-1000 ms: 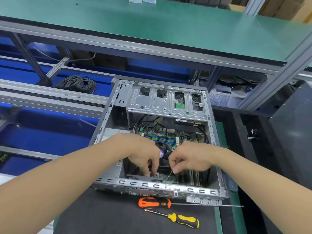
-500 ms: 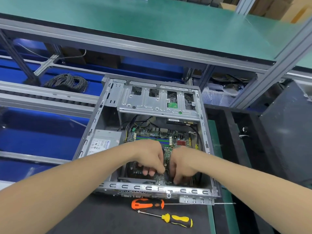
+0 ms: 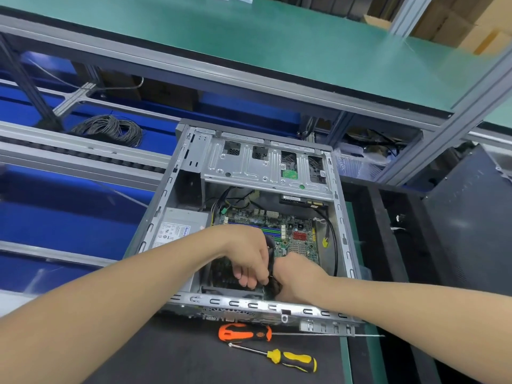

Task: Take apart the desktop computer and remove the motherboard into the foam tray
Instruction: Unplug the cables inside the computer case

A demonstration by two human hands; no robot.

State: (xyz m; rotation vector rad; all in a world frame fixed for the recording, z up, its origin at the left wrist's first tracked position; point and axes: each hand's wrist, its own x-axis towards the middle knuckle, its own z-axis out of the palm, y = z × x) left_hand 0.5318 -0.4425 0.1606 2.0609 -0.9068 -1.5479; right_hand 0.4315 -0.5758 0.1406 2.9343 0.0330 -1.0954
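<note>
The open grey metal computer case point(image 3: 249, 303) lies on the dark surface point(image 3: 166, 356), with the green motherboard point(image 3: 299, 242) inside. The left hand point(image 3: 246, 253) and right hand point(image 3: 296, 275) meet at the board's near edge, fingers curled; I cannot tell what they grip.

A green-topped shelf point(image 3: 249, 37) runs above my bench, carried on a grey aluminium rail point(image 3: 277, 87) and a slanted post point(image 3: 448, 134) at my right. Cardboard boxes point(image 3: 457, 26) stand behind it in the far right corner. To my left, blue surfaces point(image 3: 69, 217) lie between long metal rails, and a coil of grey cable point(image 3: 110, 128) rests on the farther one. A dark mat point(image 3: 152, 356) covers the bench before me, edged by a green strip point(image 3: 346, 361). At my right is a dark grey panel point(image 3: 471, 231) with a pale sheen.
</note>
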